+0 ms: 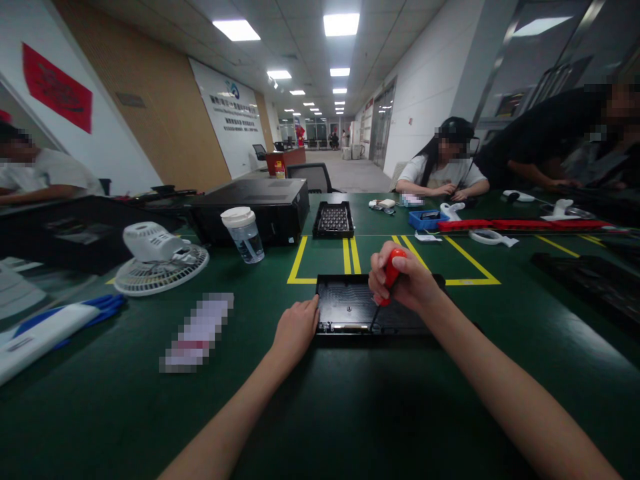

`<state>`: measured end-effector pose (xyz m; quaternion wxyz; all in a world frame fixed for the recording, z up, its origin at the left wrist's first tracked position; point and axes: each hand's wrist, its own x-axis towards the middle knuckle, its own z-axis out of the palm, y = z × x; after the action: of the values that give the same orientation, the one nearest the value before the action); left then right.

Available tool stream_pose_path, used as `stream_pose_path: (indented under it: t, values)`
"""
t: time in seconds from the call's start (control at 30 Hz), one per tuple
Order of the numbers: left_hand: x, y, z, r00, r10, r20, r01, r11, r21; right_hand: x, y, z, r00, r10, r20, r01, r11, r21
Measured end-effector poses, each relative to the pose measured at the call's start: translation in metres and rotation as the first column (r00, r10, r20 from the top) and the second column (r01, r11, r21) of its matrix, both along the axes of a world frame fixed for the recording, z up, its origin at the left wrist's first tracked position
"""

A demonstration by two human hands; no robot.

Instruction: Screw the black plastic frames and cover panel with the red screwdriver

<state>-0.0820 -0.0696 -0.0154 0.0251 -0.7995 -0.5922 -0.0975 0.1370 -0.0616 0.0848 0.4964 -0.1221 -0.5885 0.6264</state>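
A flat black device (350, 303), a laptop-like base, lies on the green table (320, 400) in front of me. My right hand (405, 280) is closed round a red-handled screwdriver (391, 270), held nearly upright. Its dark shaft points down at the near edge of the device. My left hand (296, 328) rests with curled fingers against the device's left near corner and holds it steady.
A black parts tray (333, 220) sits beyond yellow tape lines (350, 257). On the left are a clear cup (244, 233), a white fan (157, 257) and a black computer case (260, 207). A blue box (426, 219) is at the right. Other people sit around the table.
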Motion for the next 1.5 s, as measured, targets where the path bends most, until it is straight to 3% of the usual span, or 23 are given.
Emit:
stream_pose_path:
  t: [0.47,0.67,1.27,1.5]
  values:
    - [-0.0007,0.0007,-0.0013,1.0,0.003,-0.003,-0.003,1.0,0.003,-0.0034,-0.0048,0.0049,0.998,-0.044,0.038,0.044,0.999,-0.004]
    - [-0.0012,0.0,-0.0012,1.0,-0.006,-0.019,0.006,1.0,0.029,-0.0033,-0.0085,0.0088,0.999,0.0,0.044,0.004,0.997,-0.081]
    - [-0.0005,0.0009,-0.002,1.0,-0.002,-0.031,0.003,1.0,0.022,-0.0005,-0.0027,0.0078,0.992,0.127,-0.014,-0.127,0.992,-0.01]
    - [-0.001,0.0012,-0.0034,1.0,-0.001,-0.012,0.001,1.0,0.024,0.0023,0.0003,0.0058,0.993,0.121,-0.003,-0.121,0.993,-0.005]
